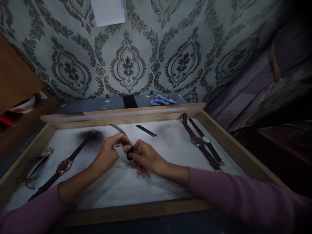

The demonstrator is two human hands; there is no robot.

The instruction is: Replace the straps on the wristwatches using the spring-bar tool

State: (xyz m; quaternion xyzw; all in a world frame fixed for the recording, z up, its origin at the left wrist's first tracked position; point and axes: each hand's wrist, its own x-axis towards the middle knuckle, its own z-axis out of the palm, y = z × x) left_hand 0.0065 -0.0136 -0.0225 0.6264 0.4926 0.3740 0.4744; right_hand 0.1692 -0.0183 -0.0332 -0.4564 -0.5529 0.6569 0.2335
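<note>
A wristwatch with a pale strap (121,154) and a small dark body (131,152) is held over the middle of a shallow wooden tray (136,208). My left hand (110,150) is closed round the watch from the left, its fingertips at the dark body. From the right, my right hand (148,157) pinches the same body between thumb and fingers. A thin greyish-brown strip (117,128) sticks out beyond my left hand; where it ends is hidden by the fingers. Just past the hands a flat dark strip (145,130) lies on the white tray floor.
A large brown watch (64,166) and a gold-coloured watch (46,152) lie at the left. On the right rest another brown watch (198,141) and a slim dark-strapped watch (206,139). A blue cloth (162,99) sits behind the tray's raised rim, before the patterned wall.
</note>
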